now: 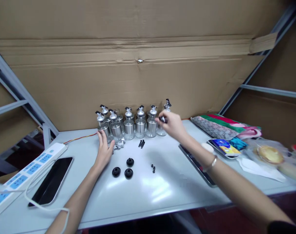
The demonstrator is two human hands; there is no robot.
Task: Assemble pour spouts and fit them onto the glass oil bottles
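Note:
Several glass bottles with metal bands and silver-and-black pour spouts (128, 126) stand in a row at the back of the table. My left hand (104, 148) rests against the front of the leftmost bottle (103, 127), fingers and thumb apart. Small clear pieces (120, 143) lie beside its thumb. My right hand (172, 125) is raised in front of the rightmost bottle (161, 130), its fingers pinched on a small black piece (163, 119) with a pale spot. Most of that piece is hidden. Between my arms lie black round caps (128, 173), thin black pieces (141, 143) and tiny black bits (153, 169).
A power strip (28, 177) and a phone (52, 182) with a white cable lie at the left. Under my right forearm is a flat black device (194, 162). A patterned pouch (216, 126), a blue-yellow packet (226, 147) and wrapped food (270, 154) occupy the right.

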